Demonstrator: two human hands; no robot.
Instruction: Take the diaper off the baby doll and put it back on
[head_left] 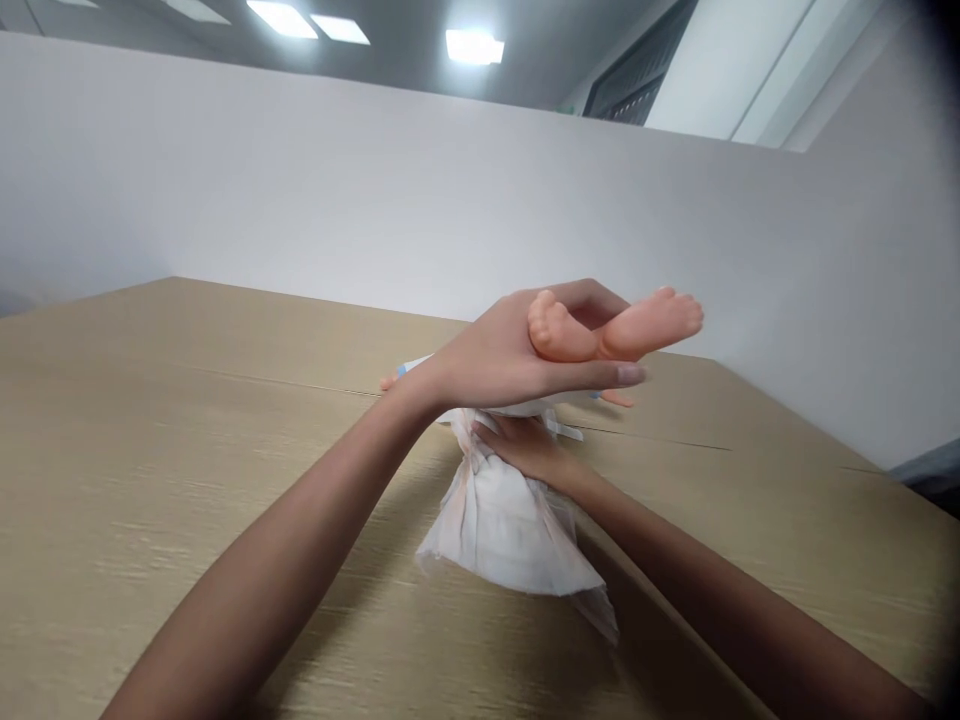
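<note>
A baby doll lies on its back on the table, its legs raised and its small bare feet (pixel 651 322) toward me. My left hand (pixel 517 345) is closed around the doll's ankles, the feet sticking out between thumb and fingers. Below the raised legs, a white diaper (pixel 510 525) is spread with its near end fanned toward me. My right hand (pixel 529 445) grips the diaper at its narrow middle, under the doll; most of its fingers are hidden. The doll's arms (pixel 616 398) stretch out to both sides, while my left hand hides its body and head.
The wooden table (pixel 187 460) reaches to a white partition (pixel 315 190) at the back, with a seam running across it. Another partition stands on the right. A dark object (pixel 934 475) shows at the right edge.
</note>
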